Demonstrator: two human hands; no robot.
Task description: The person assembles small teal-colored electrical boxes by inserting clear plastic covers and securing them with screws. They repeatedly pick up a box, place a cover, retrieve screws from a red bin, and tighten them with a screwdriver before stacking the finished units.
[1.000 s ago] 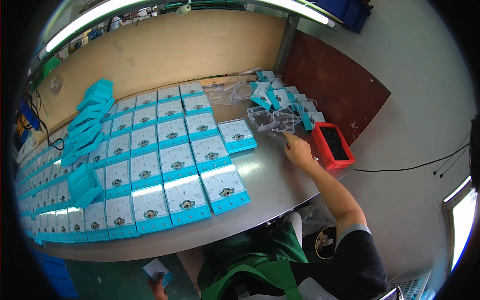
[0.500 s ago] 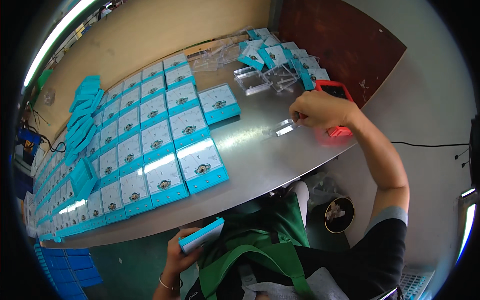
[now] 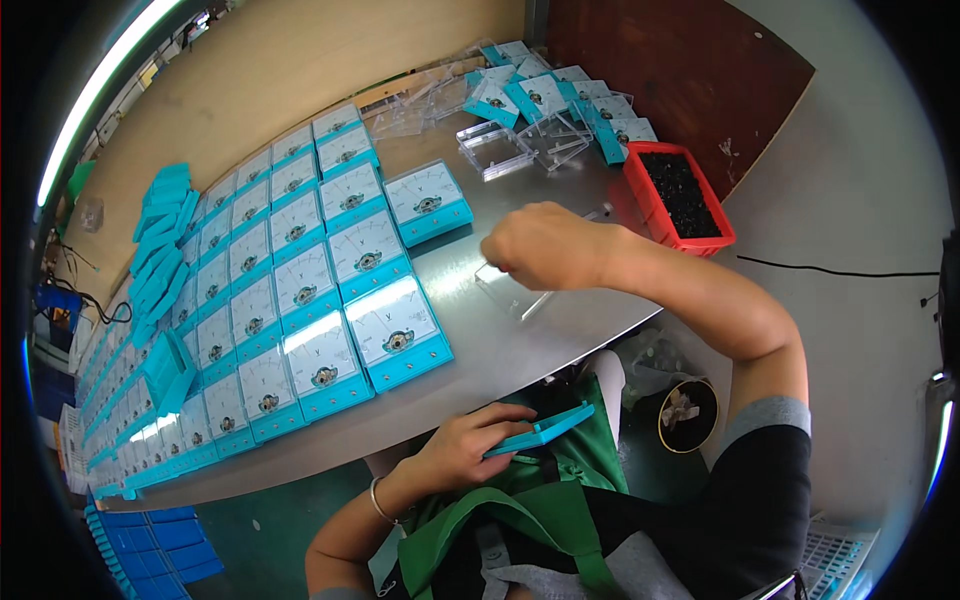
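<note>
My left hand [image 3: 465, 450] grips a teal panel meter [image 3: 545, 430] above my lap, tilted so mostly its teal edge shows. Over the table, my right hand [image 3: 555, 245] is closed with its fingers bent down. A trace of red shows at its fingertips, but what they hold is hidden. Partly under that hand lies a clear plastic cover [image 3: 518, 300]; whether the fingers touch it I cannot tell. To the left, a single teal meter with a white dial [image 3: 428, 200] stands beside close rows of similar meters [image 3: 395, 325].
A red tray [image 3: 728, 240] of small black parts sits at the table's right end. Clear covers [image 3: 495, 150] and a pile of meters [image 3: 540, 95] lie at the back. Teal cases [image 3: 160, 240] are stacked over the left rows. A round bin [image 3: 688, 418] stands below the table.
My right hand has moved left from the red tray to above the table. My left hand has moved right and up with the meter, whose pale face has turned away.
</note>
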